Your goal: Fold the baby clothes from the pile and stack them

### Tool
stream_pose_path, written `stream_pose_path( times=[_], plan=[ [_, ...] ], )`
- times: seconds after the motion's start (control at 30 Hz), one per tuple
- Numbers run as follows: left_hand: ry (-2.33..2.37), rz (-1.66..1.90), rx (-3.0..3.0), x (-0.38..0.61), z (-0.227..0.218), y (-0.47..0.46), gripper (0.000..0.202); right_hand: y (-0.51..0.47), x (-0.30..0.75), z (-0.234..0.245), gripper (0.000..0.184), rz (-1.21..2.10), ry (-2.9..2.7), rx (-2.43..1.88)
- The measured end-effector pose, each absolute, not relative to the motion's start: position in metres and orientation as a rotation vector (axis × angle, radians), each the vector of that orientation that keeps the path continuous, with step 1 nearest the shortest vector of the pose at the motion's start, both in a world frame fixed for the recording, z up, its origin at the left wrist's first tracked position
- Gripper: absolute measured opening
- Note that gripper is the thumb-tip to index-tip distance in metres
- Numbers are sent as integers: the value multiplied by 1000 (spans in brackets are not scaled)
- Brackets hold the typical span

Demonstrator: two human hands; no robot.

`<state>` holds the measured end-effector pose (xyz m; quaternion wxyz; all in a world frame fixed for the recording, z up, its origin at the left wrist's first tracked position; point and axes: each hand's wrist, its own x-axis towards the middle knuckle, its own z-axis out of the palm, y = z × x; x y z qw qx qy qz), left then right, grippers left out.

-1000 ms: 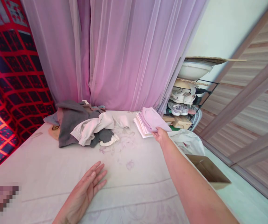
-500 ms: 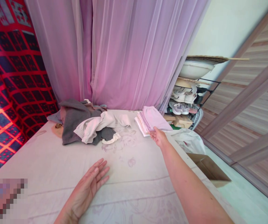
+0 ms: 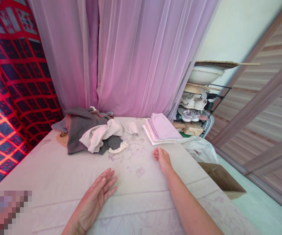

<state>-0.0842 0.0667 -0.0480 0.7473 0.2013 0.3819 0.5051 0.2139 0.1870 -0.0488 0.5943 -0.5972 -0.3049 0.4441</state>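
My left hand [image 3: 99, 192] lies flat and open on the pale bed sheet [image 3: 57, 182], fingers stretched forward. My right hand [image 3: 162, 157] hovers over the sheet with loosely curled fingers and nothing in it, a short way in front of a stack of folded lilac and white cloths [image 3: 160, 129] at the bed's far right corner. A heap of unfolded clothes [image 3: 91, 133], grey, cream and white, lies at the far left of the bed, well beyond my left hand.
Pink sheer curtains [image 3: 131, 55] hang behind the bed. A red and dark checked cloth [image 3: 10, 98] covers the left side. To the right are a shoe rack [image 3: 197, 104], a white plastic bag [image 3: 199, 148], an open cardboard box [image 3: 223, 179] and wooden sliding doors [image 3: 265, 107].
My right hand has let go of the lilac cloth, left it on the folded stack, and drawn back toward me. My left hand has stayed flat on the sheet.
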Motion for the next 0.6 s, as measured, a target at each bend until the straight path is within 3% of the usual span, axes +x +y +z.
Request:
stream_pose_path(
  times=[0.1, 0.27, 0.6],
  plan=[
    [825, 1110, 445, -83, -48, 67, 40, 171, 206, -68, 44, 825, -1062, -1408],
    [804, 1116, 424, -82, -47, 67, 37, 158, 199, -79, 35, 556, -1317, -1554],
    [758, 1139, 430, -82, -49, 66, 35, 114, 188, -93, 40, 666, -1290, -1508]
  ],
)
